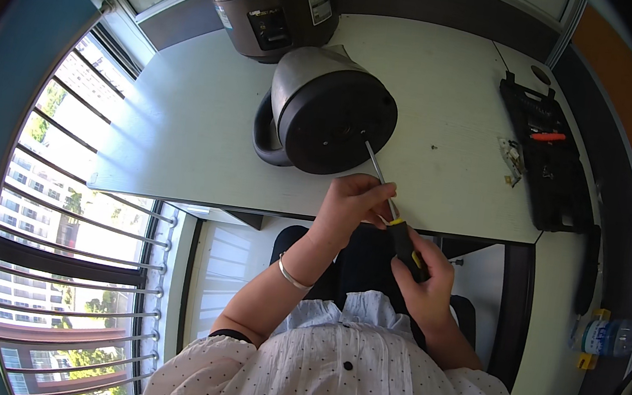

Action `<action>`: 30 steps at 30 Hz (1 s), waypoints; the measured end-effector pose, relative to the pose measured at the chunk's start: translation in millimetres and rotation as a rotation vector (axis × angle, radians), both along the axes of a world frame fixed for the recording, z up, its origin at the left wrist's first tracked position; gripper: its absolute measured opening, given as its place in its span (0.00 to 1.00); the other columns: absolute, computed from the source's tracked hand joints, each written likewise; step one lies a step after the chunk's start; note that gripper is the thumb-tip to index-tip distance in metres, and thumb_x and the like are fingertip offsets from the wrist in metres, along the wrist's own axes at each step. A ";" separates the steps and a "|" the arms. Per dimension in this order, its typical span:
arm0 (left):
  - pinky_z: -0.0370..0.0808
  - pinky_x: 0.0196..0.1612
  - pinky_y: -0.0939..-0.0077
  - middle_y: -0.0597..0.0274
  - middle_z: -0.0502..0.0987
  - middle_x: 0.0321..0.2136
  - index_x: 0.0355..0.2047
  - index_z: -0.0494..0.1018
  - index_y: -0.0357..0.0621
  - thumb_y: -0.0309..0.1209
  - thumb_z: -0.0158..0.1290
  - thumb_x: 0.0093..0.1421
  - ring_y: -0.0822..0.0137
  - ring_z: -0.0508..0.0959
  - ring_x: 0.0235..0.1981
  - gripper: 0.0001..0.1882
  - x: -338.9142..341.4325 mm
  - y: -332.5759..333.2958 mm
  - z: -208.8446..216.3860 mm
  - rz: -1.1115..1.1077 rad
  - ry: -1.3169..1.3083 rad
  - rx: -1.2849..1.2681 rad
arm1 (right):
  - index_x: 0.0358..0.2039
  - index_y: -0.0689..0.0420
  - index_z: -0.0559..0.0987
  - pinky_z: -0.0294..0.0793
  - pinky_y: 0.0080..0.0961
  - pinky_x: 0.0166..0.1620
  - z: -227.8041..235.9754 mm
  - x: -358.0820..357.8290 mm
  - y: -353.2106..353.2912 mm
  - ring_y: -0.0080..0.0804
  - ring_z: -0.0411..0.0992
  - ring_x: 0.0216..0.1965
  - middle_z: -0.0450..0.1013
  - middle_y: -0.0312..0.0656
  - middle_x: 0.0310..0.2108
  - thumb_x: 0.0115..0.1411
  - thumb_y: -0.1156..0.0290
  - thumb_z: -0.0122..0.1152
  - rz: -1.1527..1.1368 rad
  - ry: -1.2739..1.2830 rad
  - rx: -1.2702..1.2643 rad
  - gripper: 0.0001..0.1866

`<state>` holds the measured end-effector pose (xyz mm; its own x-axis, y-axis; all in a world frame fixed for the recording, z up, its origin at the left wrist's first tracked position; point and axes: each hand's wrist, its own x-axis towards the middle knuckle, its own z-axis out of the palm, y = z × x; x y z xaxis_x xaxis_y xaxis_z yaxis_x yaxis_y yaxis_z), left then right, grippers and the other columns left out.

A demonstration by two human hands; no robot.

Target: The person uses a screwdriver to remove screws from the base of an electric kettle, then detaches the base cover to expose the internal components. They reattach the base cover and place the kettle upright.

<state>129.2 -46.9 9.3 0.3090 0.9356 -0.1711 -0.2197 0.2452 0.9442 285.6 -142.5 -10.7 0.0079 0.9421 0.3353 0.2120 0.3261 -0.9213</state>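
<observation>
A metal kettle (309,70) lies on its side on the white table, its round black base (333,124) facing me and its black handle (263,129) to the left. My right hand (426,278) is wrapped round the black and yellow grip of a screwdriver (408,252). The screwdriver's tip meets the base near a small screw hole right of the middle; whether it sits in a screw is too small to tell. My left hand (359,201) pinches the screwdriver's shaft just above the grip.
Behind the kettle stands a dark rice cooker (271,14). At the right lies an opened black tool case (549,163) with a red-handled tool (548,137). Small loose parts in a clear bag (511,160) lie beside it. A plastic water bottle (608,337) is at the far right.
</observation>
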 end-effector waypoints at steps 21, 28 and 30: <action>0.72 0.25 0.77 0.57 0.74 0.25 0.36 0.75 0.36 0.22 0.60 0.50 0.66 0.75 0.23 0.11 -16.8 -8.0 -9.6 0.763 0.751 1.091 | 0.57 0.62 0.65 0.71 0.26 0.46 17.2 13.8 3.5 0.41 0.73 0.42 0.72 0.51 0.43 0.48 0.83 0.58 0.049 -0.272 0.095 0.32; 0.56 0.56 0.62 0.49 0.68 0.48 0.54 0.65 0.40 0.33 0.61 0.51 0.51 0.66 0.52 0.30 -50.1 8.8 -3.5 1.129 0.998 1.043 | 0.53 0.61 0.69 0.73 0.34 0.32 39.7 13.2 3.3 0.44 0.72 0.30 0.73 0.48 0.35 0.47 0.78 0.59 -0.191 -0.750 0.273 0.29; 0.55 0.58 0.63 0.50 0.70 0.49 0.54 0.65 0.39 0.34 0.61 0.51 0.52 0.67 0.53 0.30 -62.9 18.2 -9.3 1.024 0.943 0.968 | 0.51 0.61 0.70 0.72 0.32 0.30 42.5 9.5 4.5 0.42 0.72 0.27 0.73 0.47 0.33 0.48 0.76 0.59 -0.297 -0.780 0.296 0.27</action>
